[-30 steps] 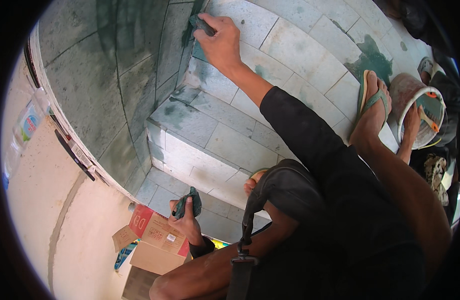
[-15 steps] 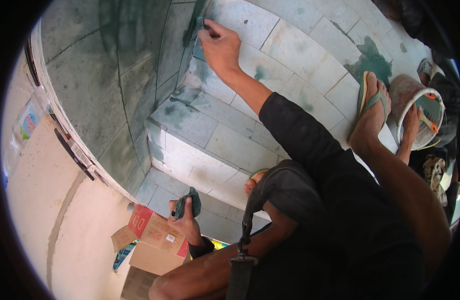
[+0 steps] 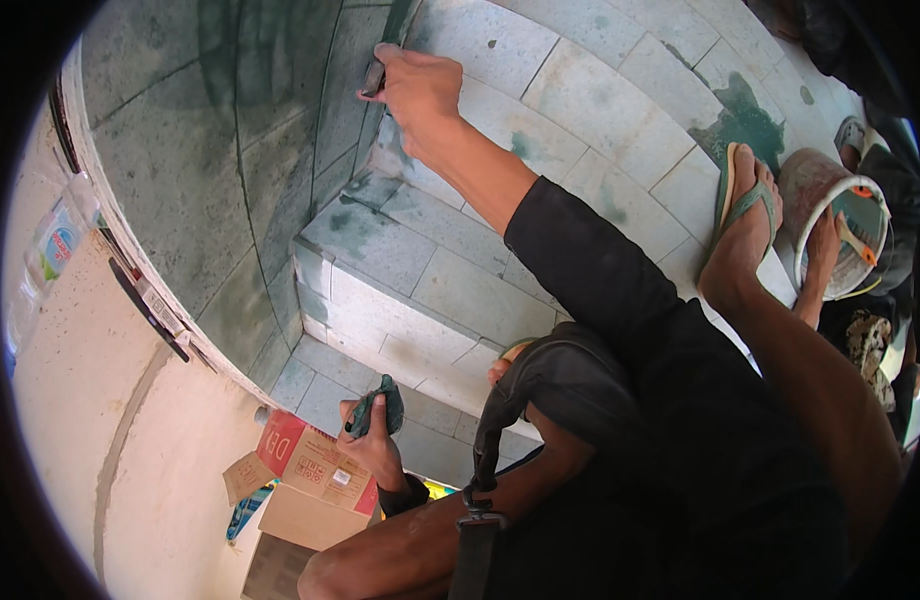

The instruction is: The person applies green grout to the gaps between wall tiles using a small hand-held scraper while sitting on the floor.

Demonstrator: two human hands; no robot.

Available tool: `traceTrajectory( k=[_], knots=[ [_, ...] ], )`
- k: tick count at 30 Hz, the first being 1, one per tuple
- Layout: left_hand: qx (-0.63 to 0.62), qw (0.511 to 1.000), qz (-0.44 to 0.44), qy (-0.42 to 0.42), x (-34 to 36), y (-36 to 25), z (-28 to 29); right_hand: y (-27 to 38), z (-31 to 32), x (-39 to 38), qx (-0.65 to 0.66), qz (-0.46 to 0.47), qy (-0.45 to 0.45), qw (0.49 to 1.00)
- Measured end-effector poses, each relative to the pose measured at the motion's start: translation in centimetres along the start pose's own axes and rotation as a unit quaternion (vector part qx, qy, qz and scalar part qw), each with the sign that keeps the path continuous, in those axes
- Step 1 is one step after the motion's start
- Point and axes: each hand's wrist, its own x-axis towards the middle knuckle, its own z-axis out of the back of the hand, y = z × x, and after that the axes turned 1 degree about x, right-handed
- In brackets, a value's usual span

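Note:
My right hand [image 3: 425,92] is closed on a small flat dark piece [image 3: 374,76], its edge against the tiled wall [image 3: 345,105] near the corner where wall and stepped tiles meet. Its exact kind is partly hidden by my fingers. Lower down, my left hand [image 3: 372,447] grips a dark green crumpled lump [image 3: 380,408], perhaps a wet cloth or bag; I cannot tell which. Pale grey tiles [image 3: 480,290] form steps beside the wall, with dark green smears on several of them.
A bucket [image 3: 815,185] stands at the right, with another person's hand [image 3: 820,265] at an orange-and-white tool inside. Green residue [image 3: 745,125] lies on the tiles near my sandalled foot [image 3: 745,205]. An open cardboard box [image 3: 315,465] sits lower left, a plastic bottle [image 3: 55,250] at far left.
My right hand has moved down and left from the top of the corner onto the wall, its wrist turned. My left hand with the green lump has stayed in place.

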Motion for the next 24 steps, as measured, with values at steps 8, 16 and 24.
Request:
traceTrajectory(
  k=[8, 16, 24],
  knots=[
    [0.006, 1.000, 0.017, -0.004, -0.3, -0.1, 0.1, 1.4, 2.6, -2.3, -0.035, -0.032, 0.088, 0.995],
    [-0.019, 0.999, 0.028, -0.001, -0.1, -0.6, -0.1, -1.1, 4.5, 2.2, -0.276, 0.253, 0.030, 0.927],
    [-0.034, 0.999, 0.033, 0.005, 0.1, -0.2, -0.4, -4.7, 4.7, 0.0, -0.336, 0.246, 0.084, 0.905]
  ],
)
